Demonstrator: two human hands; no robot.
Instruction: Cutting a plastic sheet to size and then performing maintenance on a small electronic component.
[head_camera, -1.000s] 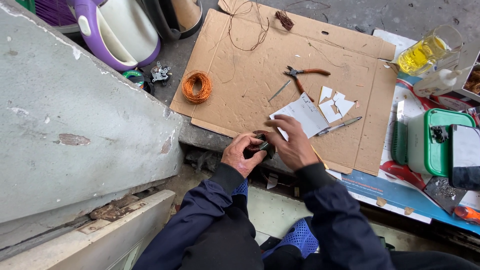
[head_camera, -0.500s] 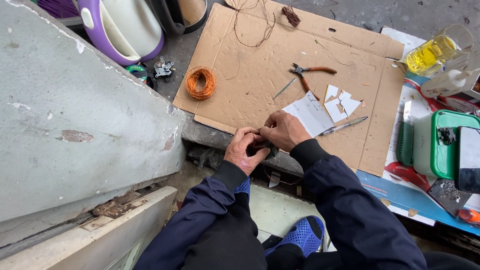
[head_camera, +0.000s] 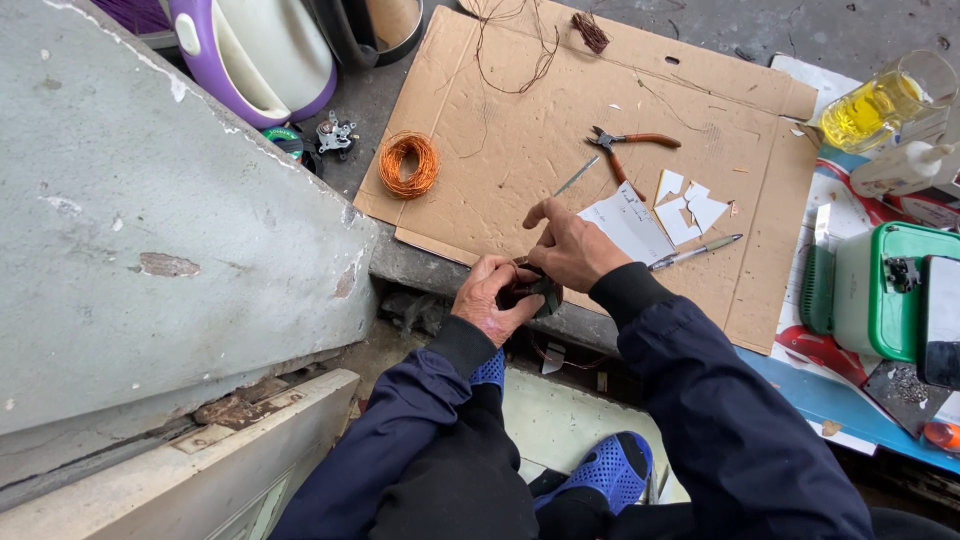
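Clearly both hands, left hand and right hand, clamp a small dark part past the surface's near edge; loosened, it likely drops.

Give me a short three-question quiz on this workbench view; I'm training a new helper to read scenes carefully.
1. True or false: the pliers lie on the cardboard sheet, held by neither hand.
2. Multiple choice: the coil of copper wire lies (A) in the green box, (B) on the cardboard left of the pliers, (C) on the blue shoe.
3. Short answer: what do the left hand and right hand hold between them?

Key
1. True.
2. B.
3. A small dark part, held at the near edge of the cardboard; what kind of part cannot be told.
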